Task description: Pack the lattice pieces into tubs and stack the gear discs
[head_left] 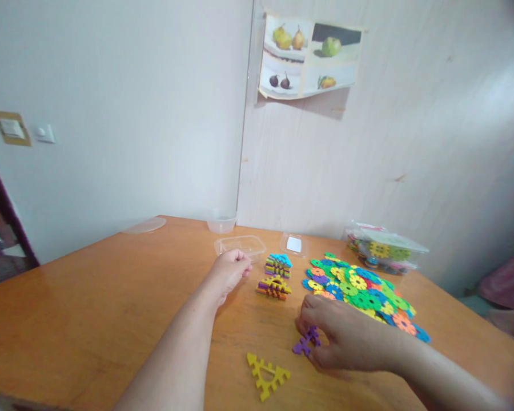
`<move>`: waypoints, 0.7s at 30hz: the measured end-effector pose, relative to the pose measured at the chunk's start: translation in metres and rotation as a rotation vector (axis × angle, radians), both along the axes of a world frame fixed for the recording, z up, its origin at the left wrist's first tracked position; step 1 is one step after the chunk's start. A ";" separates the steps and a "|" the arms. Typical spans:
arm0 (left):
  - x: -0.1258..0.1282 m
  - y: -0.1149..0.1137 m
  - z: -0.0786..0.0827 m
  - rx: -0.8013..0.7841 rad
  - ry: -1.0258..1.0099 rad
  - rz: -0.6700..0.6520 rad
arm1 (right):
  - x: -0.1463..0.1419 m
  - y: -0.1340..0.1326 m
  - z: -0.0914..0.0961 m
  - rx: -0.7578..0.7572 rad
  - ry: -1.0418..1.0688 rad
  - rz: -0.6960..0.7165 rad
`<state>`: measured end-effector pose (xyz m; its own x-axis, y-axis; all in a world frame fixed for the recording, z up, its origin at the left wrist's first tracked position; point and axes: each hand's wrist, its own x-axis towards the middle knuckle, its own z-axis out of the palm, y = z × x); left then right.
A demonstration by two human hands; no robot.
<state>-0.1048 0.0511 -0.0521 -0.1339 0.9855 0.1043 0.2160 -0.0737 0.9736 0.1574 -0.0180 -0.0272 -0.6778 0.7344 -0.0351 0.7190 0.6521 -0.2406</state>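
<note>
My right hand [346, 337] rests low on the orange table [89, 319], fingers pinched round a purple interlocking piece [307, 341]. A yellow triangular piece [268, 374] lies just in front of it. My left hand [229, 271] is stretched forward with fingers curled, close to a clear rectangular container [240, 245]; I cannot make out anything in it. Two stacks of joined colourful pieces [275, 278] stand right of that hand. A spread pile of flat colourful gear-shaped pieces [362, 291] lies beyond my right hand.
A clear box [385, 250] with more pieces stands at the back right by the wall. A small clear lid [294, 244], a clear cup [221, 224] and a round lid [145, 226] lie along the far edge. A fruit poster [309, 57] hangs above.
</note>
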 end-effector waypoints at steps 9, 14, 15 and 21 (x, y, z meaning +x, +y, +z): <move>0.003 -0.003 0.002 0.023 -0.021 -0.048 | 0.000 0.005 -0.008 -0.055 0.038 -0.091; 0.006 -0.006 0.004 0.029 -0.042 -0.119 | -0.008 0.015 -0.008 -0.378 0.445 -0.213; 0.007 -0.008 0.006 0.032 -0.042 -0.147 | -0.011 0.017 -0.006 -0.443 0.574 -0.248; 0.013 -0.022 0.019 0.036 -0.088 -0.446 | -0.034 0.028 -0.001 -0.640 1.247 -0.396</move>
